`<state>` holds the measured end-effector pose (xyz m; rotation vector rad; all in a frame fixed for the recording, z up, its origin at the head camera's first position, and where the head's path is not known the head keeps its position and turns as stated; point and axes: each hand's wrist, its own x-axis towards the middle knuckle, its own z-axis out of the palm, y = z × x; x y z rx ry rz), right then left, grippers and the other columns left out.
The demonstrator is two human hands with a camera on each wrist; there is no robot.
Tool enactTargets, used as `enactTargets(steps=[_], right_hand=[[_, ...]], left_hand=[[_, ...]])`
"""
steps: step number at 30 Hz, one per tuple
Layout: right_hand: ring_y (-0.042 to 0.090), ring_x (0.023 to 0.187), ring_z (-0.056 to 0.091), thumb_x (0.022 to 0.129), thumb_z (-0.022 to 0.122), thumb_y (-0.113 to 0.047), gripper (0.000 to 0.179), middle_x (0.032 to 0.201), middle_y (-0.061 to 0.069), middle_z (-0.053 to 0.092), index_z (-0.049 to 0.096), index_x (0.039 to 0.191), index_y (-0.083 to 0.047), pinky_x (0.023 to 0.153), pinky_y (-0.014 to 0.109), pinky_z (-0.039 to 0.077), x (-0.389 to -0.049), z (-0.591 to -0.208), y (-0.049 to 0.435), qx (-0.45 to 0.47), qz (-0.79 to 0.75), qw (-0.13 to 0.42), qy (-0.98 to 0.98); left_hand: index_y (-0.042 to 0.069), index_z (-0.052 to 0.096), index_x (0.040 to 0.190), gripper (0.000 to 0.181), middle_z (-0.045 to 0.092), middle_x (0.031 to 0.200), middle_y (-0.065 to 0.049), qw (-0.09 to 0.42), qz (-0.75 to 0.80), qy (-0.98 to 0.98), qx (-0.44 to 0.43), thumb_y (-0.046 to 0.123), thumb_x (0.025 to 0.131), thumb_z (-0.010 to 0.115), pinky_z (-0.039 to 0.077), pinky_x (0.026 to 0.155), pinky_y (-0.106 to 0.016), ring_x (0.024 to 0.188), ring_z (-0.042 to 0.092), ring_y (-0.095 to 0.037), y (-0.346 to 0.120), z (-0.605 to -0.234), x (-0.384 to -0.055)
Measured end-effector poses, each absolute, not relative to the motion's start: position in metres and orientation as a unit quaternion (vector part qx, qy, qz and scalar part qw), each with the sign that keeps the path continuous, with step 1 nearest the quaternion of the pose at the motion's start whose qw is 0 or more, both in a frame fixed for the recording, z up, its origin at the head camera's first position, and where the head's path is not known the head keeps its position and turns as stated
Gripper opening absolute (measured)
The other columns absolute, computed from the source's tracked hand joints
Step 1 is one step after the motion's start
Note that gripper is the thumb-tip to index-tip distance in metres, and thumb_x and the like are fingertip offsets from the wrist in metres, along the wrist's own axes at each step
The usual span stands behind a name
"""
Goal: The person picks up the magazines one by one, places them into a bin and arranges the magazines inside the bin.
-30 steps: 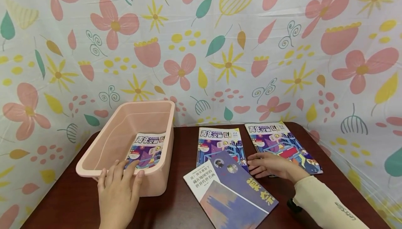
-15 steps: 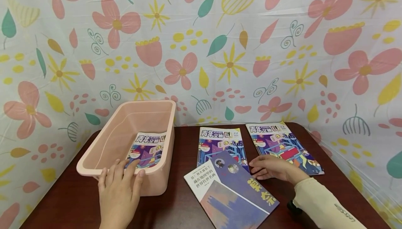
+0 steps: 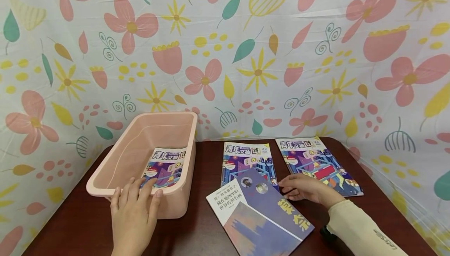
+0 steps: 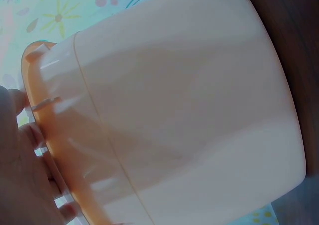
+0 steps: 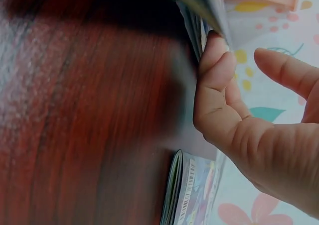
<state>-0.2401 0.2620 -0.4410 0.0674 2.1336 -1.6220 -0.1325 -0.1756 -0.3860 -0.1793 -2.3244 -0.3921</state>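
Note:
A pink plastic basin (image 3: 140, 131) stands at the left of the table. One colourful magazine (image 3: 164, 168) lies inside it. My left hand (image 3: 135, 213) rests on the basin's near rim, its fingers reaching over the edge. Across the middle magazine (image 3: 246, 162) lies a tilted purple book (image 3: 261, 217), hiding its lower part. My right hand (image 3: 309, 189) is at the right edge of these two, fingers bent and fingertips touching the page edges in the right wrist view, with the thumb held apart. Another matching magazine (image 3: 318, 166) lies just behind the right hand.
All of this stands on a dark red-brown table (image 3: 200, 232). A white cloth (image 3: 225, 53) with flower prints hangs behind the table and along its sides. A dark band (image 3: 328, 233) shows under the right wrist.
The right hand has stayed at the edge of the middle magazine and purple book, its fingers shifting slightly. The view has drifted a little. The left hand and basin look unchanged.

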Motion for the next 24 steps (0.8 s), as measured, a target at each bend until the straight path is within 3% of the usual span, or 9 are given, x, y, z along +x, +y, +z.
enactTargets(steps=[17,21,24], right_hand=[[0.022,0.088,0.062,0.095,0.060,-0.027,0.047,0.113,0.014,0.063,0.056,0.127,0.006,0.073,0.033,0.050,-0.235,-0.435,0.254,-0.002,-0.559,0.254,0.789],[0.020,0.086,0.062,0.094,0.061,-0.028,0.048,0.107,0.009,0.065,0.055,0.129,0.006,0.073,0.033,0.050,-0.234,-0.435,0.252,-0.022,-0.551,0.254,0.795],[0.017,0.079,0.058,0.094,0.062,-0.027,0.051,0.091,0.003,0.063,0.053,0.131,0.007,0.070,0.031,0.047,-0.236,-0.436,0.250,-0.039,-0.549,0.253,0.795]], left_hand=[[0.011,0.060,0.122,0.041,0.055,0.124,-0.019,0.372,-0.153,-0.913,-0.068,0.041,0.101,0.045,0.017,0.106,-0.060,0.127,0.038,-0.040,-0.176,-0.386,-0.132],[0.011,0.061,0.122,0.041,0.055,0.124,-0.019,0.373,-0.153,-0.913,-0.068,0.041,0.101,0.044,0.018,0.106,-0.060,0.127,0.038,-0.040,-0.176,-0.386,-0.132],[0.010,0.061,0.122,0.041,0.055,0.123,-0.019,0.375,-0.154,-0.912,-0.068,0.041,0.101,0.044,0.018,0.106,-0.060,0.128,0.038,-0.039,-0.176,-0.386,-0.131]])
